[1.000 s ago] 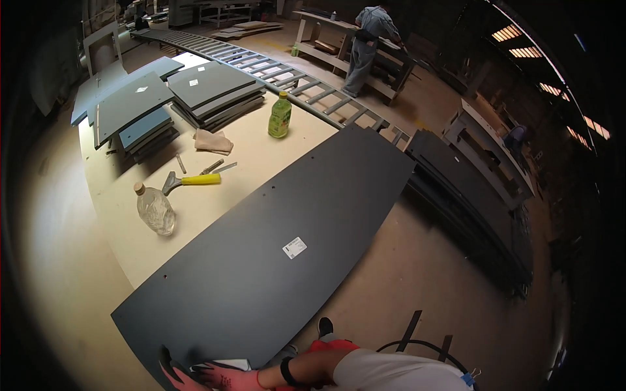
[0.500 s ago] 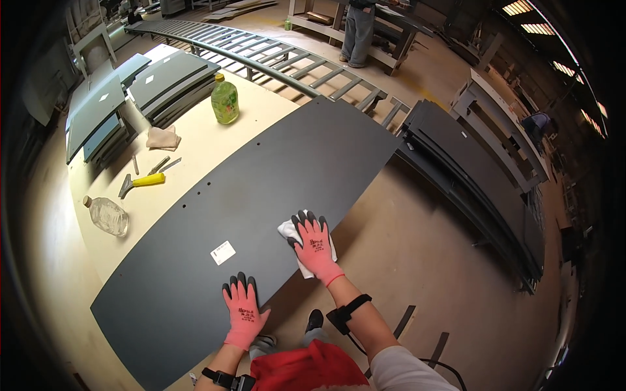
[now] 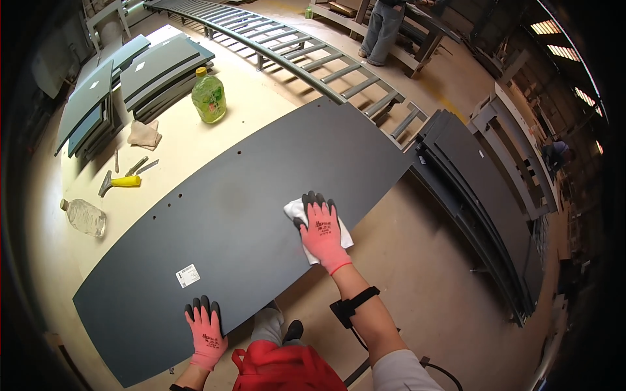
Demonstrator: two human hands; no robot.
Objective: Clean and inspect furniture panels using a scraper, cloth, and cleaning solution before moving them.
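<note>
A long dark grey panel with a curved far edge and a few small holes lies across the pale table. My right hand, in a pink glove with black fingertips, holds a folded white cloth against the panel near its front edge. The fingers reach over the cloth, and its corners stick out on both sides. Flat on the panel's near left part rests my left hand, gloved alike, its fingers spread and nothing in them. A white label is stuck on the panel just beyond it.
On the pale table are a green bottle, a clear bottle, a yellow-handled scraper, a beige cloth and stacked panels. Behind runs a roller conveyor. Dark panels are stacked at right. Two people are farther off.
My view has shifted, so the table things sit farther left. My right hand and the cloth have moved a little right along the panel's front edge; my left hand stays flat on the panel.
</note>
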